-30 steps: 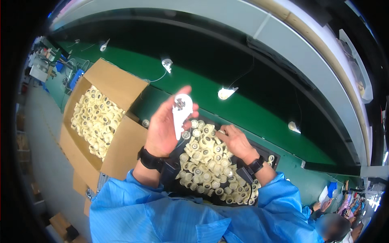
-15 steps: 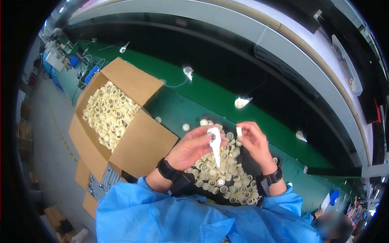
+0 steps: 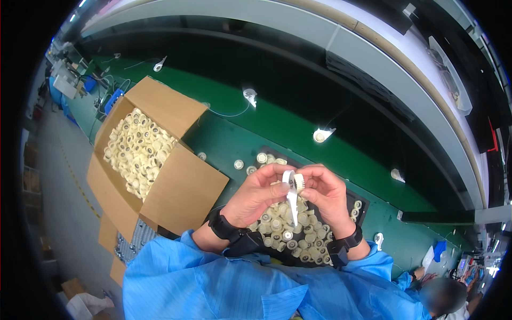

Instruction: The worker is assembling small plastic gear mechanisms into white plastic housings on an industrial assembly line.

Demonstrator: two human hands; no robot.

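In my left hand (image 3: 252,198) is a white plastic part (image 3: 293,207) with a round head and a long pointed tail hanging down. My right hand (image 3: 332,198) pinches a small cream gear wheel (image 3: 300,182), its toothed edge showing. The gear is right at the round head of the white part; whether it is seated there I cannot tell. Both hands are above a pile of cream round parts (image 3: 277,224) heaped on a black tray (image 3: 364,212), and they hide some of it.
An open cardboard box (image 3: 184,181) full of cream round parts (image 3: 140,152) stands to the left. Beyond the hands, a green belt (image 3: 282,120) carries spaced white parts, such as one white teardrop piece (image 3: 322,135). Another person (image 3: 442,296) is at the lower right.
My right hand has moved left with the gear, bringing it to the white part. My left hand has shifted slightly right and turned the white part more edge-on.
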